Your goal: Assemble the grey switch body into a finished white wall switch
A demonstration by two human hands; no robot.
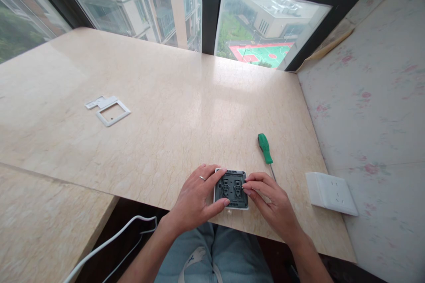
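A wall switch (231,201) with a dark grey inner face and white edges lies near the front of the counter. My left hand (195,196) grips it from the left, fingers on its top left edge and thumb on the lower part. At its right side my right hand (274,205) has thumb and fingers pinched together over the inner face. Something tiny may be between these fingertips, too small to name. Just beyond my right hand lies a screwdriver (264,148) with a green handle, its shaft tip hidden behind the hand.
On the left of the stone counter (172,106) lie a white switch frame (125,112) and white cover pieces (108,101). A white socket box (332,193) sits at the right wall. A white cable (113,236) hangs in the gap at lower left. Windows border the back.
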